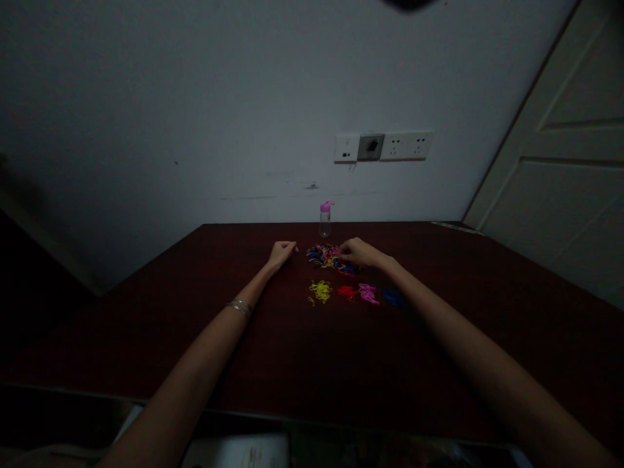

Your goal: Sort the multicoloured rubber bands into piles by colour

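A mixed pile of small, many-coloured loops that look like rubber bands [322, 256] lies in the middle of the dark red table [292, 351]. My right hand [359, 252] is at the pile's right edge, fingers pinched together; what they hold, if anything, is too small to tell. Left of the pile, my left hand [283, 252] rests on the table, curled shut, with nothing visible in it. Nearer to me lie sorted heaps: yellow bands [321, 291], red bands [348, 293], pink bands [368, 294] and blue bands [392, 297], the last beside my right forearm.
Behind the pile stands a clear bottle with a pink cap [325, 221], close to the wall [219, 130]. Wall sockets [407, 146] are above the table's far edge. A white panelled door [560, 169] is on the right. Below the front edge sits a pale object [238, 452].
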The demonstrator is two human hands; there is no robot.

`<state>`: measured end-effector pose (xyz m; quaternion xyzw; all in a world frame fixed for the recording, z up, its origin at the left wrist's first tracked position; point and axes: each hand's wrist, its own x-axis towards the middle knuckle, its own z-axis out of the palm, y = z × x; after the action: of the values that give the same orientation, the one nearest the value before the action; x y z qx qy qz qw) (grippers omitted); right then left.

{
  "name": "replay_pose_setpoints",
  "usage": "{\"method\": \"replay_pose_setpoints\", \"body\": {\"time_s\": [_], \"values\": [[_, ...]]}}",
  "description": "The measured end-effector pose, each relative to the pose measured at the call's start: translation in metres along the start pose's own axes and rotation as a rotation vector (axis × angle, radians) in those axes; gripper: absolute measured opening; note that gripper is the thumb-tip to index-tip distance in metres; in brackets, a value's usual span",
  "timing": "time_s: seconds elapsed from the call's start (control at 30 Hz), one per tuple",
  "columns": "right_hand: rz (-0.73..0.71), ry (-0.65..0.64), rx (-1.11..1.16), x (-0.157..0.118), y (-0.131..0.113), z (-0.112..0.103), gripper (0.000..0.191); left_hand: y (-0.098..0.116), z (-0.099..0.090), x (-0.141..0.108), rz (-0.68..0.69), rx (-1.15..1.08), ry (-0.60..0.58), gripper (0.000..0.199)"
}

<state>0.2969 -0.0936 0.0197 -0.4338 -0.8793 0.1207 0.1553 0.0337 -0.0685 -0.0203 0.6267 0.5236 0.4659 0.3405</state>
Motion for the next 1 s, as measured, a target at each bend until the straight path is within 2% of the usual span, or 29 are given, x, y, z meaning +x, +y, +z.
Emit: {"method": "replay_pose_setpoints", "body": {"time_s": [0.3,0.47,0.53,0.63,0.7,0.83,1.0], "values": [[-0.019,0.074,0.156,-0.004,-0.006,-0.015,0.021,-0.003,0.0,0.005,0.002,0.019,0.009,0.032],[0.006,0.097,0.28,-0.006,-0.011,-0.021,0.024,0.015,0.007,0.007,-0.084,0.02,-0.019,0.026],[0.024,0.097,0.314,-0.007,-0.014,-0.022,0.025,0.029,0.012,0.004,-0.025,0.008,-0.129,0.025],[0.024,0.087,0.356,-0.007,-0.017,-0.024,0.026,0.053,0.023,-0.006,0.061,0.001,-0.431,0.034],[0.011,0.085,0.378,-0.007,-0.018,-0.024,0.027,0.066,0.03,-0.014,0.072,0.004,-0.556,0.042],[0.006,0.087,0.396,-0.006,-0.018,-0.026,0.028,0.075,0.043,-0.021,0.081,-0.018,-0.637,0.042],[0.015,0.078,0.425,-0.006,-0.019,-0.025,0.028,0.064,0.051,-0.016,0.069,-0.031,-0.604,0.038]]}}
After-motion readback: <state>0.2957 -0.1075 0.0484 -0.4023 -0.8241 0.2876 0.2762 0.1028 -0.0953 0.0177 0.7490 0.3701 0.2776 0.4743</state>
